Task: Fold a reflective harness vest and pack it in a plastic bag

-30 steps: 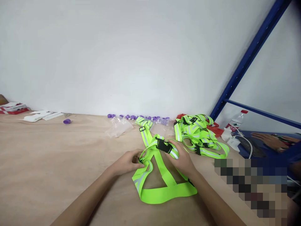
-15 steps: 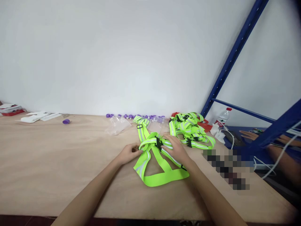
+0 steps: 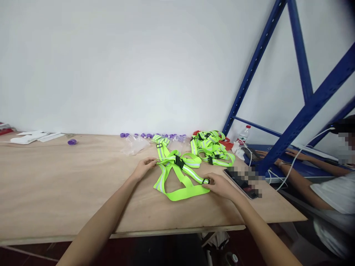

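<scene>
A neon-green reflective harness [image 3: 185,193] with silver stripes lies spread on the wooden table in front of me. Its black buckle [image 3: 179,162] sits near the middle. My left hand [image 3: 145,166] pinches the strap at the harness's left side. At the lower right corner, beside a small black slider [image 3: 205,181], my right hand [image 3: 220,185] has its fingers closed on the strap. Right behind the harness is a tangled pile of similar green straps [image 3: 212,146].
Clear plastic bags [image 3: 135,144] and several purple rolls [image 3: 148,135] lie along the wall. White papers [image 3: 30,137] are at the far left. A phone [image 3: 240,183], a bottle [image 3: 244,135] and a blue metal frame [image 3: 251,72] stand right, where another person [image 3: 330,188] sits.
My right hand has moved from the buckle area down to the harness's lower right corner. My left hand has shifted slightly up along the left side. The view has swung right.
</scene>
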`<state>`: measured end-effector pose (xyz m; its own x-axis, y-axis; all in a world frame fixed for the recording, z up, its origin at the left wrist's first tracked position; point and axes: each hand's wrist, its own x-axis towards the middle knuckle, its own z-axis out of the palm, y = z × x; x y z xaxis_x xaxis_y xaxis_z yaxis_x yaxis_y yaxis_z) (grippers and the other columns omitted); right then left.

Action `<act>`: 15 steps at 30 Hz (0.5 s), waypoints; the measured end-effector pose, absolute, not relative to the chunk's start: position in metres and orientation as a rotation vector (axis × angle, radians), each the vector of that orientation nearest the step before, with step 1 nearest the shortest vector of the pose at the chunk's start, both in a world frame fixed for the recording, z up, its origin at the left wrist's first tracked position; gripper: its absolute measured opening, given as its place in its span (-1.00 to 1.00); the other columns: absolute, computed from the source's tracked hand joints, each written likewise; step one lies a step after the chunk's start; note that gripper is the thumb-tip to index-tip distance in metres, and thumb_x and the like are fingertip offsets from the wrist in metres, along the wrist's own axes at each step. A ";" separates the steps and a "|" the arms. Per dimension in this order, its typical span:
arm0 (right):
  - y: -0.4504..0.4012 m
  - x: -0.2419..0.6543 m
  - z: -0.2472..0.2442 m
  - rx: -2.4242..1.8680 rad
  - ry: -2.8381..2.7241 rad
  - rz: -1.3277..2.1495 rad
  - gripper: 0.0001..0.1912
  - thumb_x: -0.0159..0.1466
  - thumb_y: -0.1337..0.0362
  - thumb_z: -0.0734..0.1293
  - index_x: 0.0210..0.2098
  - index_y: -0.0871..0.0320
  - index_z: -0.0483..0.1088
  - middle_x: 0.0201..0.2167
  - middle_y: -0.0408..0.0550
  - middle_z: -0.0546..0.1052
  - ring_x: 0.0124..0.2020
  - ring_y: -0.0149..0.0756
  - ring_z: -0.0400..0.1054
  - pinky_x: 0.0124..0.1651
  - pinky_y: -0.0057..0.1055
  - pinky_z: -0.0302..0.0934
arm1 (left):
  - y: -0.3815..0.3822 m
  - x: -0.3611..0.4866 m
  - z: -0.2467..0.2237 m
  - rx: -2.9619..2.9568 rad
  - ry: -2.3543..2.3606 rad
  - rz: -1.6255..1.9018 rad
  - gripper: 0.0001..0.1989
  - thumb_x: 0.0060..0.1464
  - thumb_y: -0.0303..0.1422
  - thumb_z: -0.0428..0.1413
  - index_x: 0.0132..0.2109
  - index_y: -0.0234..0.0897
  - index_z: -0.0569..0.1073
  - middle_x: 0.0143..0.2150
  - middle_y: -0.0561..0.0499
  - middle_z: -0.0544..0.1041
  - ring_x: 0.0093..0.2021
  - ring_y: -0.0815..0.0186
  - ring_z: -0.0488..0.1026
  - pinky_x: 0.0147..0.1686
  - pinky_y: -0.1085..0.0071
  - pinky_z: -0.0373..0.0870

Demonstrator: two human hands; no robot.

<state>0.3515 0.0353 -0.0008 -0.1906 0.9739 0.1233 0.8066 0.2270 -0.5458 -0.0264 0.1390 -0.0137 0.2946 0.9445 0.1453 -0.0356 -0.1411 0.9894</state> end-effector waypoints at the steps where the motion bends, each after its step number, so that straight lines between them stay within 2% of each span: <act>1: 0.034 0.350 0.000 -1.614 -2.068 0.493 -0.64 0.18 0.11 0.34 -0.12 0.19 0.52 -0.19 0.04 0.59 -0.24 -0.10 0.46 -0.15 -0.24 0.34 | 0.139 -0.028 -0.013 1.423 0.912 1.091 -0.32 -0.09 0.13 0.29 -0.03 -0.37 0.53 0.05 -0.24 0.59 0.07 0.03 0.51 0.09 0.14 0.43; 3: 0.033 0.349 0.003 -1.572 -2.034 0.467 -0.66 0.18 0.16 0.31 -0.14 0.21 0.52 -0.18 0.05 0.58 -0.23 -0.10 0.46 -0.14 -0.23 0.35 | 0.138 -0.035 -0.009 1.417 0.941 1.091 -0.25 -0.13 0.16 0.29 0.01 -0.39 0.53 0.06 -0.26 0.58 0.07 0.01 0.51 0.09 0.12 0.44; 6: 0.029 0.360 0.012 -1.533 -1.953 0.419 -0.58 0.18 0.15 0.31 -0.03 0.22 0.49 -0.05 0.11 0.56 -0.15 -0.08 0.46 -0.08 -0.19 0.37 | 0.137 -0.055 0.006 1.460 0.978 1.083 -0.19 -0.18 0.16 0.32 0.06 -0.40 0.53 0.05 -0.26 0.59 0.05 -0.01 0.52 0.11 0.10 0.42; 10: 0.017 0.382 0.026 -1.477 -1.982 0.256 -0.52 0.25 0.09 0.32 0.11 0.14 0.45 0.10 0.09 0.49 0.00 -0.05 0.44 0.04 -0.15 0.36 | 0.126 -0.095 0.037 1.592 1.024 1.004 -0.32 -0.23 -0.03 0.42 0.00 -0.34 0.60 0.01 -0.17 0.62 0.01 -0.02 0.52 0.11 0.08 0.39; 13: 0.012 0.388 0.030 -1.406 -2.091 0.081 -0.56 0.31 0.08 0.29 0.13 0.08 0.44 0.09 0.07 0.50 0.03 -0.06 0.43 0.11 -0.13 0.34 | 0.108 -0.119 0.058 1.812 1.089 0.855 -0.43 -0.13 -0.07 0.37 0.01 -0.27 0.61 -0.06 -0.10 0.64 -0.05 0.00 0.54 0.03 0.12 0.44; 15: 0.013 0.386 0.032 -1.348 -2.162 -0.021 -0.57 0.33 0.10 0.28 0.15 0.08 0.42 0.08 0.07 0.49 0.06 -0.06 0.42 0.13 -0.13 0.33 | 0.093 -0.126 0.069 1.958 1.122 0.818 -0.47 -0.07 -0.08 0.32 0.03 -0.23 0.60 -0.02 -0.08 0.63 -0.04 0.01 0.53 0.03 0.15 0.45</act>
